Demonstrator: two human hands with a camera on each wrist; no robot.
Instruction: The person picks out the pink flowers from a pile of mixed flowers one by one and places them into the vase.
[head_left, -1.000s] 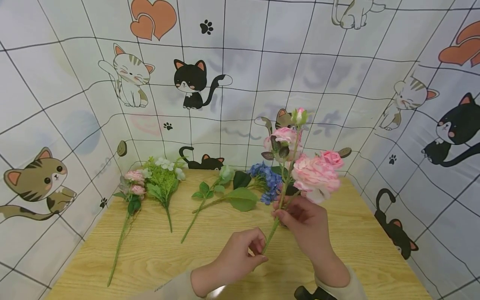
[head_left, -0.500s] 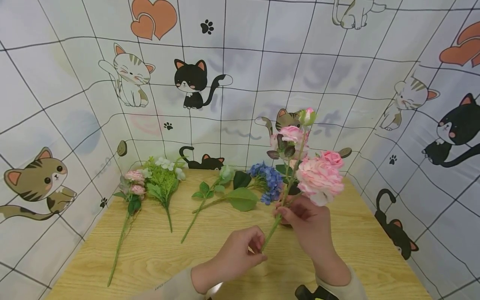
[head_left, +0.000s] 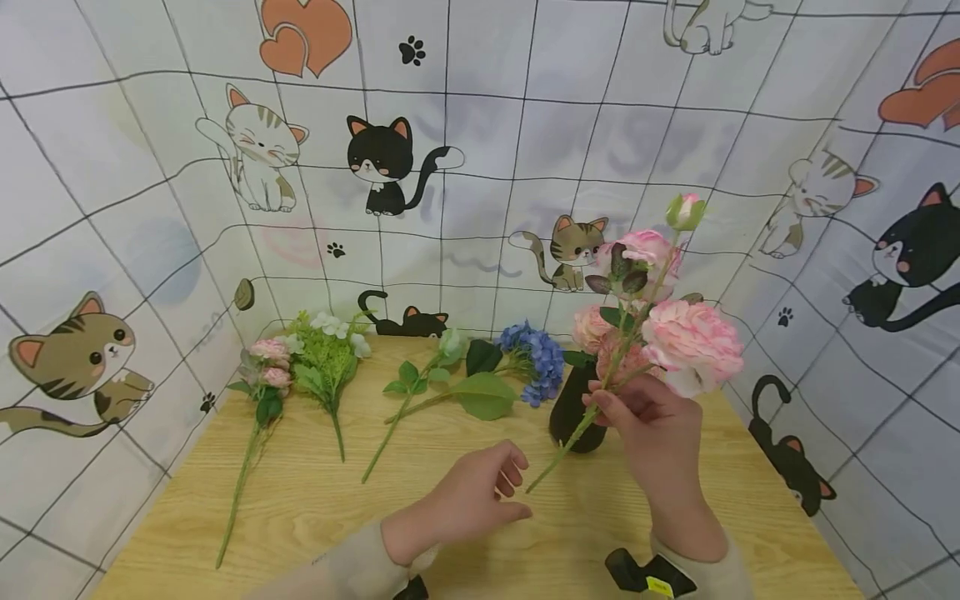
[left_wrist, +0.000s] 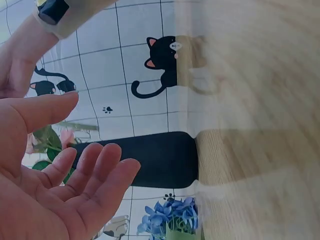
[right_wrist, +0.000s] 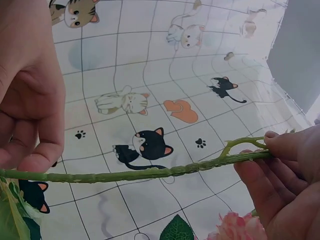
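My right hand pinches the green stem of a pink artificial flower spray, tilted up to the right. The spray carries big ruffled blooms and a bud at its tip. My left hand is near the stem's lower end, apart from it, with thumb and fingers spread; its palm shows in the left wrist view. Behind the stem stands a dark vase, upright, with pink flowers at its mouth. In the right wrist view the stem runs across to my right hand.
On the wooden table lie a small pink flower stem, a white-and-green bunch, a pale green-white rose and a blue hydrangea. Cat-printed cloth encloses the back and sides.
My right hand has moved the pink spray right and slightly up, uncovering the dark vase. My left hand has let go of the stem's lower end and its fingers have spread.
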